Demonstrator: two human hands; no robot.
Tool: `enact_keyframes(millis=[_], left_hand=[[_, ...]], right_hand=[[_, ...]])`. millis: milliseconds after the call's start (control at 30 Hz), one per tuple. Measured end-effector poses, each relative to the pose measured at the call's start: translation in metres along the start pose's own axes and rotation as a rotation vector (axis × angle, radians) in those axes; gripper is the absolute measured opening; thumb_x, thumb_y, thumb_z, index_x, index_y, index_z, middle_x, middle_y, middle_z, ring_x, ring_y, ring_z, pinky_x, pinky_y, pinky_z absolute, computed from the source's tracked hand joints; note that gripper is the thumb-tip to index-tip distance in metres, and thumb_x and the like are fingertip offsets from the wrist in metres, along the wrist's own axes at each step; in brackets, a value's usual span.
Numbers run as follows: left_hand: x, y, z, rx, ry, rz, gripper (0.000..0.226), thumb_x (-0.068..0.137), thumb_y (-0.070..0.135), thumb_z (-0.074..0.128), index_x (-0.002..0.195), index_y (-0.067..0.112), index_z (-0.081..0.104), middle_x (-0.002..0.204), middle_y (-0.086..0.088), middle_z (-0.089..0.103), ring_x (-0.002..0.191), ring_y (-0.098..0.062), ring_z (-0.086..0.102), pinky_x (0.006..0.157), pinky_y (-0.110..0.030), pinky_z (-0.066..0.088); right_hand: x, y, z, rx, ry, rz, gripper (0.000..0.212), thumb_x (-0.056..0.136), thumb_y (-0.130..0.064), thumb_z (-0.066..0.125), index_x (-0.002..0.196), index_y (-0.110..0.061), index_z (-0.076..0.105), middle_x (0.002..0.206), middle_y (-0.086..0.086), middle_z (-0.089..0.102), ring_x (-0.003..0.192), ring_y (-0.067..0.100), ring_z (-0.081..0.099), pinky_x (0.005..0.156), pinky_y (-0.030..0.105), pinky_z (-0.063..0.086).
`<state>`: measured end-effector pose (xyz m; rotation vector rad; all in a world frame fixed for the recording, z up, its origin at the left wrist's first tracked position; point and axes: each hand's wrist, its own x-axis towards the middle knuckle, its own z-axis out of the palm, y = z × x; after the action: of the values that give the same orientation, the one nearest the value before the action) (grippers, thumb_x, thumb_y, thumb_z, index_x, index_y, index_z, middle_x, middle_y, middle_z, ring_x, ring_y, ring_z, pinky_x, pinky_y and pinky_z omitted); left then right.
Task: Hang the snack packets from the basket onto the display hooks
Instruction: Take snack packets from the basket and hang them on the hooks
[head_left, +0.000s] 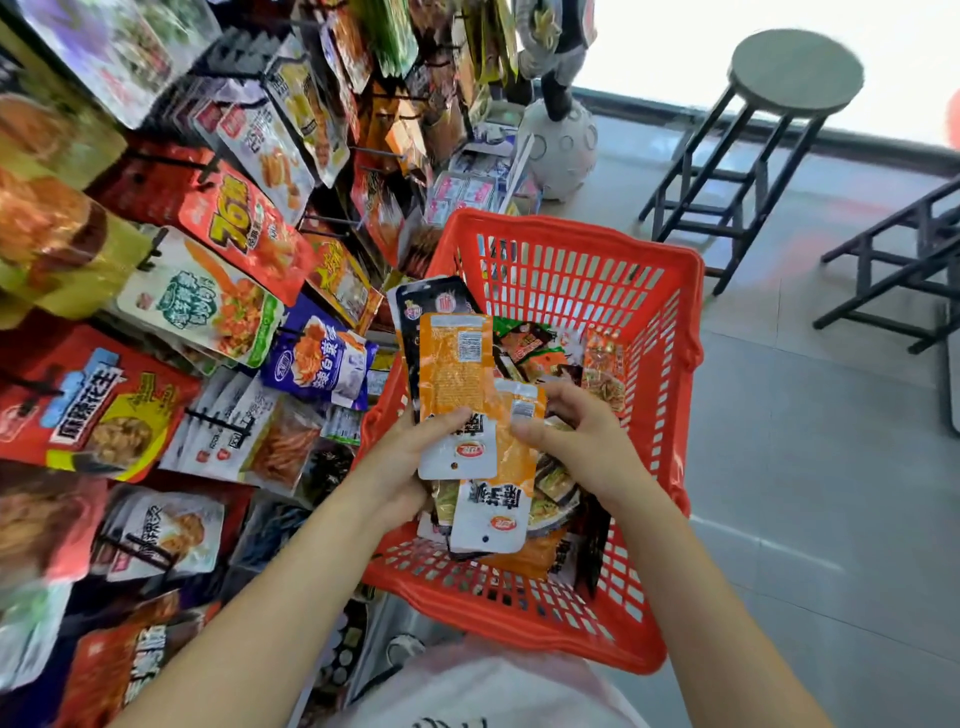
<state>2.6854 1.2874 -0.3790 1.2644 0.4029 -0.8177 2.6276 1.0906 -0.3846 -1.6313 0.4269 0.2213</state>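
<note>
A red plastic basket (670, 364) stands in front of me, holding several snack packets. My left hand (410, 457) grips a stack of packets over the basket: an orange-and-white packet (454, 374) in front, a dark packet (431, 301) behind it. My right hand (576, 436) pinches a second orange-and-white packet (498, 493) by its edge, just right of the stack. The display hooks (218, 421) on the rack at the left carry many hanging packets.
The snack rack fills the whole left side, close to the basket's left rim. A round stool (769, 104) stands on the grey floor at the back right, and a dark frame (893, 270) at the right edge. A white figurine base (563, 150) sits behind the basket.
</note>
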Motion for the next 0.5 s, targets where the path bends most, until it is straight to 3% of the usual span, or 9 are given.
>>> enact_keyframes(millis=[67,167,267,367,433,500], left_hand=[[0.002,-0.001,-0.002,0.019,0.007,0.027,0.074,0.072,0.024,0.084,0.140,0.017,0.053,0.118,-0.009,0.073,0.098,-0.027,0.074,0.073,-0.039,0.060],[0.000,0.001,-0.003,0.151,0.011,0.072,0.070,0.071,0.026,0.086,0.134,0.023,0.057,0.123,-0.004,0.072,0.109,-0.024,0.070,0.097,-0.047,0.054],[-0.002,0.001,-0.001,0.244,0.014,0.082,0.059,0.071,0.020,0.085,0.125,0.022,0.061,0.114,-0.004,0.076,0.101,-0.024,0.074,0.090,-0.044,0.057],[-0.004,0.004,0.006,0.082,-0.045,-0.001,0.057,0.070,0.023,0.085,0.123,0.015,0.065,0.109,-0.011,0.076,0.094,-0.029,0.075,0.079,-0.044,0.061],[-0.007,0.009,0.010,-0.090,-0.069,-0.094,0.039,0.075,0.027,0.073,0.111,0.013,0.072,0.106,-0.015,0.076,0.088,-0.031,0.075,0.077,-0.045,0.062],[-0.006,0.013,0.011,-0.111,-0.085,-0.132,0.039,0.076,0.025,0.068,0.111,0.008,0.072,0.113,-0.019,0.074,0.094,-0.033,0.074,0.089,-0.050,0.057]], right_hand=[[0.000,0.003,-0.001,0.054,0.040,-0.005,0.023,0.091,-0.029,0.075,0.113,-0.030,0.070,0.117,-0.009,0.071,0.117,0.015,0.063,0.102,0.050,0.050],[-0.001,0.008,0.003,0.068,0.036,0.019,0.027,0.090,-0.036,0.074,0.117,-0.035,0.069,0.114,-0.012,0.072,0.110,0.014,0.067,0.094,0.047,0.057],[0.000,0.011,0.007,0.093,-0.011,0.035,0.035,0.084,-0.025,0.081,0.115,-0.027,0.065,0.101,-0.005,0.075,0.091,0.016,0.073,0.079,0.039,0.062],[0.000,0.011,0.005,0.098,0.003,0.004,0.027,0.086,-0.017,0.079,0.107,-0.028,0.067,0.091,-0.006,0.076,0.084,0.010,0.073,0.073,0.027,0.060],[0.002,0.011,0.004,0.081,0.027,0.013,0.030,0.088,-0.017,0.077,0.114,-0.029,0.067,0.102,-0.004,0.074,0.088,0.009,0.072,0.076,0.029,0.061],[0.003,0.009,0.006,0.045,0.028,-0.007,0.027,0.092,-0.016,0.073,0.114,-0.029,0.063,0.102,0.000,0.073,0.086,0.015,0.073,0.075,0.038,0.062]])
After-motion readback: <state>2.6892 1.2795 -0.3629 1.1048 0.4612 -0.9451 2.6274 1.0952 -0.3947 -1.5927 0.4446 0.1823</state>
